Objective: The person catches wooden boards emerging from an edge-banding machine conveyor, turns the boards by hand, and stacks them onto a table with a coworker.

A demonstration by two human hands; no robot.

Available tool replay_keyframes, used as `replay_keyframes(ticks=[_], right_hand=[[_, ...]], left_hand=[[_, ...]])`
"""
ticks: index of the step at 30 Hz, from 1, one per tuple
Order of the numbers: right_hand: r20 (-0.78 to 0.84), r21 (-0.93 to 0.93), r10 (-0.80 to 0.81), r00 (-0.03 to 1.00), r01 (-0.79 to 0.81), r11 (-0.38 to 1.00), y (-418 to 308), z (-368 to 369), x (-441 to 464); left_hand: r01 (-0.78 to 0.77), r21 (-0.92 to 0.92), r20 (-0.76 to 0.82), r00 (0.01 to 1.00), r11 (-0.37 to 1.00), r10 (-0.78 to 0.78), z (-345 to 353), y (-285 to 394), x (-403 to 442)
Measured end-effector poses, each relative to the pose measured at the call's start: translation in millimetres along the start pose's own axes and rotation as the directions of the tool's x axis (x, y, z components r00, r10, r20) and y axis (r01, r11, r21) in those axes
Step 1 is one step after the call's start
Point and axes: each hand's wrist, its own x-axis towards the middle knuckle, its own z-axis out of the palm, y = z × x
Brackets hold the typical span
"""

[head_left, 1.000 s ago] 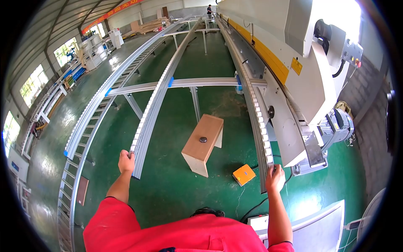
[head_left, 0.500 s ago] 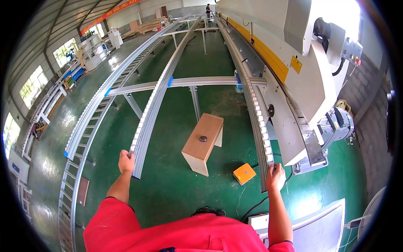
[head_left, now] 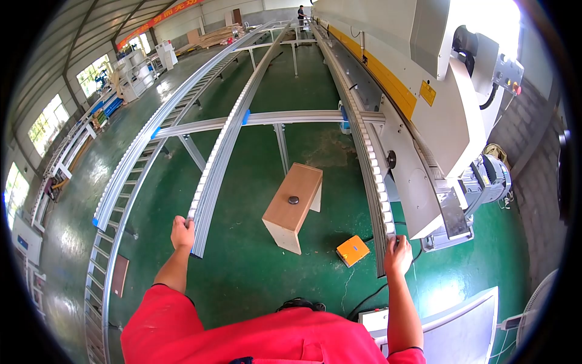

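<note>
1. While 12 o'clock marks the direction straight ahead, a huge cream-coloured steel machine with a yellow band [head_left: 451,121] fills the 1 to 3 o'clock side.
2. Left roller rail: a long silver aluminium beam topped with white rollers [head_left: 223,145]. Its long axis runs from the near end towards 1 o'clock; the left hand is the nearer.
3. Right roller rail: a matching silver beam with white rollers [head_left: 371,194], beside the machine. Its axis points between 11 and 12 o'clock, so the two rails converge with distance; the right hand is the nearer.
4. Brown wooden stool with pale legs [head_left: 297,188]: between the rails, at 2 o'clock from the left hand and 10 o'clock from the right.
5. Flat orange box [head_left: 353,251]: on the floor at 9 o'clock from the right hand.
6. Left hand [head_left: 182,233]: fingers curled together against the left rail's near end; whether they pinch it cannot be told.
7. Right hand [head_left: 398,256]: fingers bent at the right rail's near end, on its outer side; the grip itself is hidden.
</note>
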Motion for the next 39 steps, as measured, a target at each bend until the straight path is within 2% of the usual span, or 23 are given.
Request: replay_keyframes(ticks=[39], right_hand=[[-0.021,0.01,-0.009,1.0,0.009,1.0,1.6,2.6,-0.7]], left_hand=[[0.015,-0.003,0.019,1.0,1.0,-0.015,-1.8,1.4,-0.8]])
